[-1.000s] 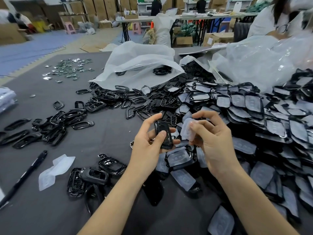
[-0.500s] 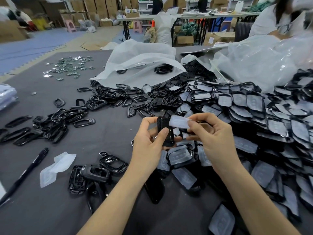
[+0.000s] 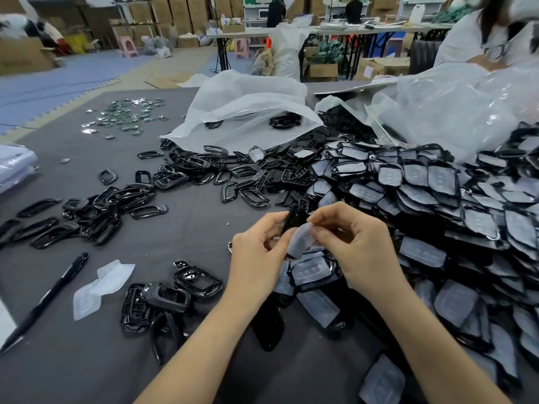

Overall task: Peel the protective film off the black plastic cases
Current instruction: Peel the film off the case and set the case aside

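- Head view: the person's left grip (image 3: 256, 253) has its fingers and thumb curled round a black case (image 3: 293, 218), clasping it and holding it above the tabletop (image 3: 189, 228), nearly edge-on to the camera.
- Right grip (image 3: 360, 252) pinches a cloudy strip of protective film (image 3: 302, 239) between thumb and fingertips, just beside the case.
- The film hangs down between the two grips; whether its lower end is still stuck to the case cannot be told.
- Just below the grips lies a film-covered case (image 3: 312, 271), face up on the grey tabletop.
- To the right, a big heap of film-covered cases (image 3: 437, 199) overlaps like scales and reaches the picture's right edge.
- At the front left, near the left forearm, a small cluster of bare glossy cases (image 3: 175, 295) sits together.
- A loose piece of film (image 3: 102, 284) lies left of that cluster, and a black pen (image 3: 46, 298) lies slantwise farther left.
- Black oval frames (image 3: 87, 217) are scattered in a pile at the left, with more spread toward the middle.
- A white plastic bag (image 3: 242, 112) lies open at the back, with some black parts in its mouth; a clear bag (image 3: 452, 106) is heaped behind the case pile.
- Small shiny pieces (image 3: 128, 115) are strewn at the far left corner.
- Another person in a white top (image 3: 466, 39) sits at the upper right.
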